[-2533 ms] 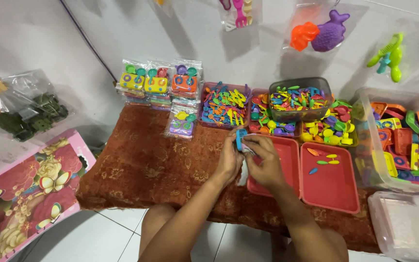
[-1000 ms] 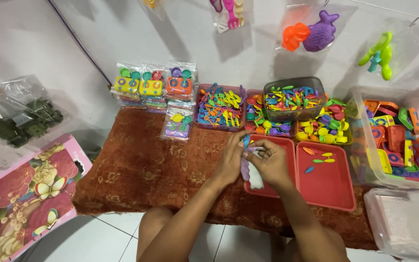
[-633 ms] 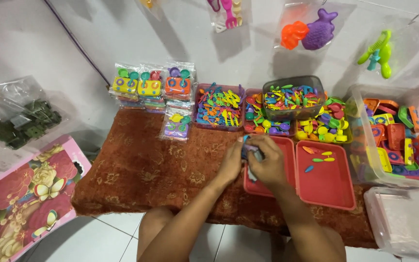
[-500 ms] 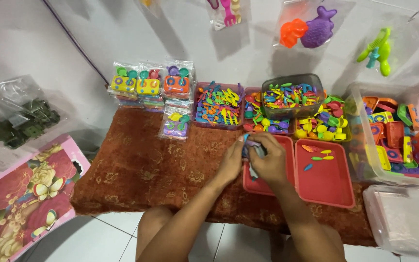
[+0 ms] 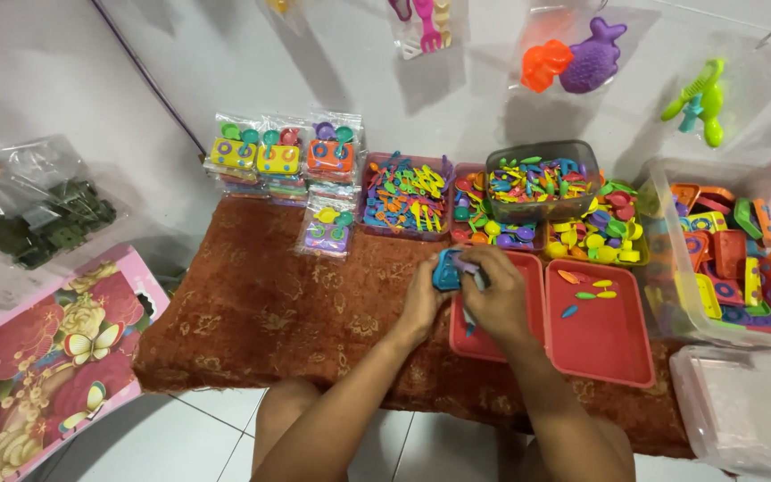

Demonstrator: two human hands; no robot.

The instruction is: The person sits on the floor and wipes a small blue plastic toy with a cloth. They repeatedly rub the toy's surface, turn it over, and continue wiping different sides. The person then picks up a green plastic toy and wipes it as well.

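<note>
Your left hand (image 5: 423,290) and right hand (image 5: 497,299) meet over the near-left red tray (image 5: 470,339), both closed around a small blue toy piece (image 5: 446,270) with a pale bit pinched against it. Your fingers hide how the parts join.

Right of that tray sits a second red tray (image 5: 613,344) holding a few loose coloured slivers (image 5: 586,290). Behind the tray: open bins of plastic pieces (image 5: 408,192) and a clear tub (image 5: 542,178) stacked on them.

Risk, as I judge it: the piece is small, your grip crowded. A slip drops it into the tray, or onto the patterned brown cloth (image 5: 269,303) left of it, where it hides. An elbow swing toward the tub could tip it.
</note>
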